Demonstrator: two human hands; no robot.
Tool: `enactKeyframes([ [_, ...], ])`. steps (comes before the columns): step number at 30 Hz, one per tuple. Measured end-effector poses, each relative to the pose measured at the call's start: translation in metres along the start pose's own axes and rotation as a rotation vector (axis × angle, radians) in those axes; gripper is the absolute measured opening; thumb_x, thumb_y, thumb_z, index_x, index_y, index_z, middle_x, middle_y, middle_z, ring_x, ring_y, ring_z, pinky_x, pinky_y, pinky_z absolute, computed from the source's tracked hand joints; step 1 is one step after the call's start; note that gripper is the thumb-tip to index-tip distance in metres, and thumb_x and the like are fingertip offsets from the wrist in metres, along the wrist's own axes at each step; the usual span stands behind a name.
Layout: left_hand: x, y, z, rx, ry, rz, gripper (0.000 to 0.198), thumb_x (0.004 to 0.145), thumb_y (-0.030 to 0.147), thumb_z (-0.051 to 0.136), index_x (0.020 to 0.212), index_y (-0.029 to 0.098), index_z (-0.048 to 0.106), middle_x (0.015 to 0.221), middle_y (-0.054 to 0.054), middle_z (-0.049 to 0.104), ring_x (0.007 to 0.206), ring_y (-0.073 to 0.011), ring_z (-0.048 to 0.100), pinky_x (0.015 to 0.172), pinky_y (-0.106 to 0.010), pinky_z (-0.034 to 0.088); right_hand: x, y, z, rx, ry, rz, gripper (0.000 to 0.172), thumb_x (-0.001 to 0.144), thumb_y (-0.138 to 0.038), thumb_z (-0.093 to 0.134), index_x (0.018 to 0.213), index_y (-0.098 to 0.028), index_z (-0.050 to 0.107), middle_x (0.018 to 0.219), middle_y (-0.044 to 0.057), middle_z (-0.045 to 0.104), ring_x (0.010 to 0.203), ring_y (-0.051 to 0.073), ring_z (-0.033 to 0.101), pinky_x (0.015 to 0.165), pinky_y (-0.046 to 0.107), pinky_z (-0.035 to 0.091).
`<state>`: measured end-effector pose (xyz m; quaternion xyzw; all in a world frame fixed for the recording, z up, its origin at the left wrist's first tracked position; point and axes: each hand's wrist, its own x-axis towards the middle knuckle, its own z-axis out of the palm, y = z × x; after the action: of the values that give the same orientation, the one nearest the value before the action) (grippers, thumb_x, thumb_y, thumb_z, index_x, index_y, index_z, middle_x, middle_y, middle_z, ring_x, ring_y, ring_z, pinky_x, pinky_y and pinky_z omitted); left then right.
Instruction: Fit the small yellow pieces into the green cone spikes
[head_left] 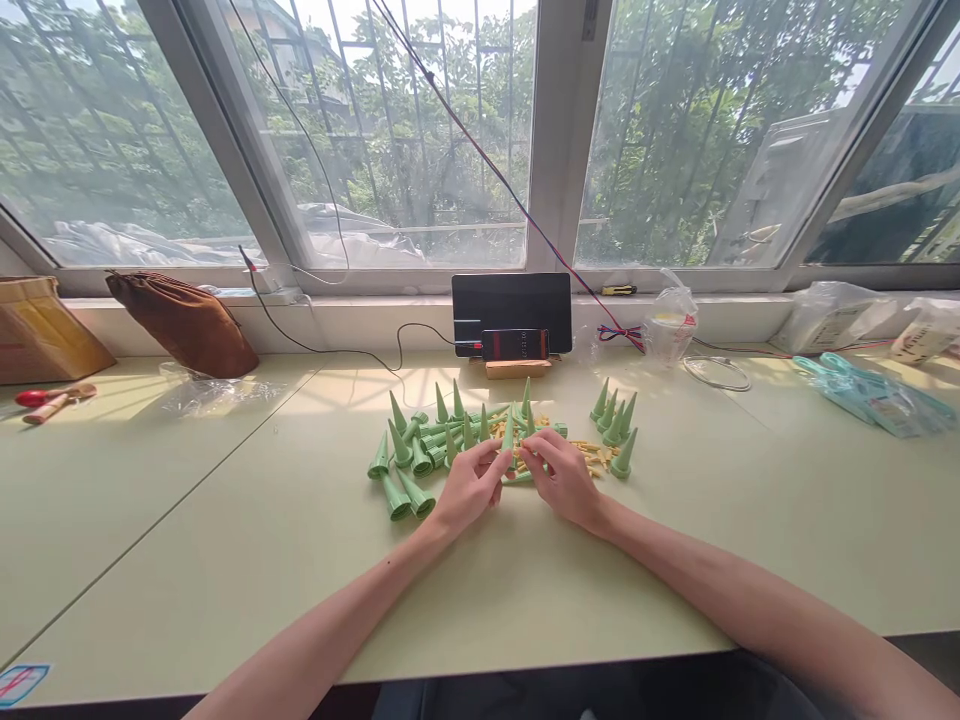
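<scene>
In the head view, my left hand (469,486) is closed around a green plastic spike (508,432), which it holds upright with the tip pointing up. My right hand (559,478) is pinched close beside that spike; whatever sits between its fingertips is too small to make out. Small yellow pieces (597,456) lie in a loose pile behind and beside my right hand. To the left, several green hollow spikes (397,498) lie or stand in a cluster. A smaller group of green spikes (622,456) stands upright on the right.
A phone (514,344) leans on a small cardboard stand before a black tablet (511,300) by the window. At the left are a brown pouch (187,325) and a red-handled tool (56,402). A plastic cup (671,330), coiled cable (717,374) and teal packages (877,395) are right.
</scene>
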<state>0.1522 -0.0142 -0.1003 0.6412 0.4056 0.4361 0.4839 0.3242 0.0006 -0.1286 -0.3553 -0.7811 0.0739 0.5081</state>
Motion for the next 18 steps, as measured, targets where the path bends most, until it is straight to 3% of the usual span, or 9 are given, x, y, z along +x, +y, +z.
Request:
enactKeyframes([
  [8, 0.0, -0.004, 0.001, 0.033, 0.03, -0.001, 0.043, 0.087, 0.048, 0.057, 0.116, 0.016, 0.057, 0.078, -0.003, 0.062, 0.045, -0.0086, 0.049, 0.043, -0.023, 0.042, 0.001, -0.001, -0.002, 0.011, 0.007, 0.009, 0.02, 0.098, -0.027, 0.045, 0.086, -0.022, 0.059, 0.082, 0.003, 0.058, 0.064, 0.013, 0.052, 0.052, 0.023, 0.04],
  [15, 0.0, -0.01, 0.001, 0.052, 0.021, 0.033, 0.038, 0.087, 0.046, 0.058, 0.114, 0.019, 0.058, 0.089, -0.004, 0.061, 0.046, -0.0071, 0.049, 0.042, -0.022, 0.042, 0.002, -0.001, -0.002, 0.0, 0.034, -0.039, 0.028, 0.098, -0.026, 0.044, 0.072, -0.02, 0.05, 0.068, 0.0, 0.05, 0.057, 0.012, 0.044, 0.052, 0.023, 0.035],
  [18, 0.0, -0.012, 0.0, 0.055, 0.012, 0.033, 0.04, 0.087, 0.045, 0.059, 0.117, 0.018, 0.057, 0.085, -0.004, 0.062, 0.046, -0.0074, 0.048, 0.042, -0.022, 0.042, 0.002, -0.001, -0.001, 0.006, 0.029, -0.038, 0.028, 0.098, -0.025, 0.045, 0.071, -0.02, 0.048, 0.065, -0.001, 0.047, 0.054, 0.011, 0.041, 0.051, 0.024, 0.033],
])
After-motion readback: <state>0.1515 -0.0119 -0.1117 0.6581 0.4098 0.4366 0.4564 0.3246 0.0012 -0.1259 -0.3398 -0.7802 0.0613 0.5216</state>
